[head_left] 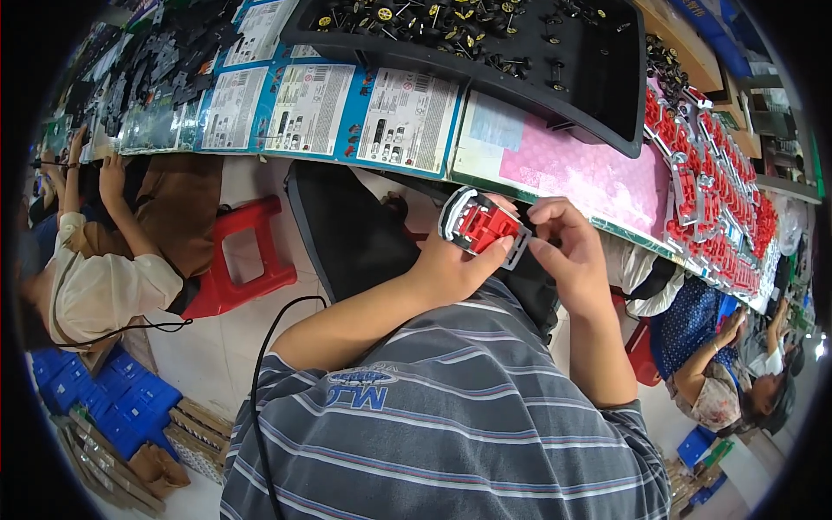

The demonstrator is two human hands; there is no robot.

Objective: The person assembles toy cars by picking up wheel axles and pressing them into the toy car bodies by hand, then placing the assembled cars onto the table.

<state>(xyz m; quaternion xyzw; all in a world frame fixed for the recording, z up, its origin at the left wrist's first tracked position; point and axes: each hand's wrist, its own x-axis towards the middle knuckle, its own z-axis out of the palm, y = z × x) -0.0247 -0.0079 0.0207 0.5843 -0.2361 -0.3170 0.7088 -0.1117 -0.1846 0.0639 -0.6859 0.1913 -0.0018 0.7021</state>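
Observation:
My left hand [452, 270] is wrapped around a toy vehicle chassis [487, 227] with a red middle, a white and dark end and a grey frame-like piece [517, 250] at its right end. It is held in the air in front of the table's near edge, above my lap. My right hand [574, 251] is close beside that grey end, its thumb and index finger bent toward each other in a pinch. Whatever may lie between those fingertips is too small to make out.
A black tray [598, 117] of wheel axles with yellow hubs stands on the table. Rows of red and white toy chassis [706, 186] lie to the right, dark plastic parts [165, 74] at the far left. Other people sit on both sides; a red stool [282, 276] stands left.

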